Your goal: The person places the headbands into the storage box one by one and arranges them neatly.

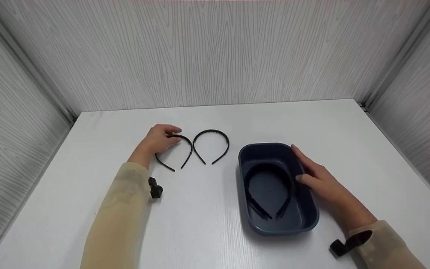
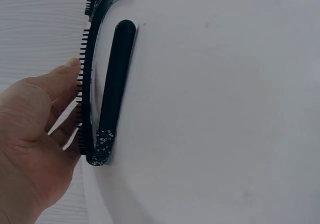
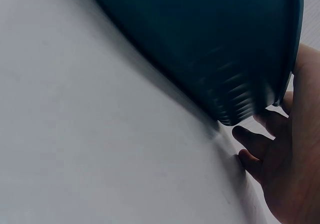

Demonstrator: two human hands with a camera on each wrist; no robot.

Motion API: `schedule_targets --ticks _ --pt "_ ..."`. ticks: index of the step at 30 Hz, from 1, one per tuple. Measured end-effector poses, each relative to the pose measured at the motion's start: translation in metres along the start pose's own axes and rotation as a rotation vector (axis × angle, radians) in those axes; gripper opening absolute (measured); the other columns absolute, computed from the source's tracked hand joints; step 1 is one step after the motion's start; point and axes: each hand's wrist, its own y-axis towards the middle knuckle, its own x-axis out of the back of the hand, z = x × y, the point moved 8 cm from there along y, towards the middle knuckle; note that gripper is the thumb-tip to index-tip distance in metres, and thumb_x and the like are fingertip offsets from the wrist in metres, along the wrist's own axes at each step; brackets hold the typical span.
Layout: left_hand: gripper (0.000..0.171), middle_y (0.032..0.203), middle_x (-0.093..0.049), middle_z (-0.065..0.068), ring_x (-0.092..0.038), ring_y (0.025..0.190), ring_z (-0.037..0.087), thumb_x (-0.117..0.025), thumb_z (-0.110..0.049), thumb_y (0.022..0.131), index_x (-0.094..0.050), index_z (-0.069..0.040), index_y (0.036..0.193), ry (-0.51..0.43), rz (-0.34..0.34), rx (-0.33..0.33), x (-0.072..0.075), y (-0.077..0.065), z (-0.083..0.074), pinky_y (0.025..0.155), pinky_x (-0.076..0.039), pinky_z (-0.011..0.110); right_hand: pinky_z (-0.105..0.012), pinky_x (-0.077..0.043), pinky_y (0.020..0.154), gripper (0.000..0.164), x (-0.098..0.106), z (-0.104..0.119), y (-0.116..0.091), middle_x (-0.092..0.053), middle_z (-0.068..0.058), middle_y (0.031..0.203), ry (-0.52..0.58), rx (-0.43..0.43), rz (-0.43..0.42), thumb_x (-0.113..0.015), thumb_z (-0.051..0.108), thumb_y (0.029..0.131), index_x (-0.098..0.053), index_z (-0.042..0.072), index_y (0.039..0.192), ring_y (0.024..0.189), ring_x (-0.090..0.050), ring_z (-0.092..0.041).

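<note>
My left hand is at a thin black headband on the left, thumb and fingers either side of its curved top. In the left wrist view that headband shows small comb teeth, and the thumb meets its toothed edge. A second black headband lies just to the right, almost touching the first. My right hand grips the right wall of a dark blue plastic basin, thumb over the rim and fingers outside. Inside the basin rest black headbands that overlap; their number cannot be told.
Everything stands on a white table. Pale wood-grain panels rise behind it and at both sides. Each forearm wears a small black camera mount near the sleeve cuff.
</note>
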Motion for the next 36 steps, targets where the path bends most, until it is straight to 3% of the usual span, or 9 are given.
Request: schedule_targets --ticks 5,11,16,25,31,36 --pt "0.038 0.142 -0.065 0.015 -0.054 0.137 0.032 -0.070 -0.014 0.104 -0.069 -0.006 0.141 0.013 0.012 -0.002 -0.005 0.002 0.003 0.117 -0.041 0.045 -0.010 -0.021 0.115 0.081 0.000 -0.002 -0.001 -0.025 0.002 0.174 -0.013 -0.018 0.001 -0.061 0.009 0.102 -0.022 0.031 0.171 0.158 -0.023 -0.027" --pt "0.036 0.145 -0.061 0.017 -0.050 0.142 0.034 -0.070 -0.013 0.104 -0.070 -0.005 0.139 0.036 -0.002 -0.002 -0.008 0.002 0.002 0.120 -0.037 0.046 -0.011 -0.021 0.116 0.082 0.000 -0.002 -0.001 -0.024 0.000 0.174 -0.018 -0.008 0.002 -0.061 0.009 0.102 -0.022 0.029 0.171 0.158 -0.023 -0.021" --pt "0.035 0.143 -0.062 0.019 -0.051 0.140 0.036 -0.069 -0.011 0.104 -0.070 -0.003 0.138 0.037 -0.020 -0.016 -0.009 0.003 0.002 0.119 -0.038 0.047 -0.011 -0.021 0.117 0.081 0.001 -0.001 -0.001 -0.026 -0.002 0.174 -0.045 0.010 -0.009 -0.061 0.009 0.102 -0.022 0.025 0.171 0.157 -0.025 -0.023" --pt "0.028 0.136 -0.066 0.019 -0.056 0.134 0.036 -0.070 -0.009 0.103 -0.074 -0.002 0.130 0.051 -0.057 -0.001 -0.006 -0.001 0.000 0.116 -0.042 0.048 -0.011 -0.022 0.115 0.080 0.000 -0.001 0.001 -0.026 0.000 0.173 -0.022 -0.009 0.001 -0.061 0.011 0.103 -0.022 0.030 0.171 0.157 -0.025 -0.028" --pt "0.022 0.136 -0.066 0.018 -0.054 0.135 0.037 -0.069 -0.010 0.104 -0.079 -0.004 0.123 0.086 -0.046 0.006 -0.005 -0.006 -0.001 0.117 -0.040 0.050 -0.012 -0.021 0.116 0.080 -0.001 0.001 0.001 -0.025 -0.001 0.174 -0.030 0.010 0.005 -0.061 0.010 0.104 -0.022 0.027 0.171 0.158 -0.024 -0.029" --pt "0.021 0.138 -0.064 0.020 -0.051 0.138 0.040 -0.068 -0.010 0.103 -0.080 -0.004 0.120 0.117 -0.027 -0.025 -0.006 -0.010 -0.006 0.120 -0.035 0.052 -0.011 -0.023 0.116 0.080 -0.001 -0.002 0.001 -0.025 0.001 0.174 0.004 -0.004 0.010 -0.059 0.008 0.104 -0.021 0.027 0.171 0.158 -0.024 -0.026"
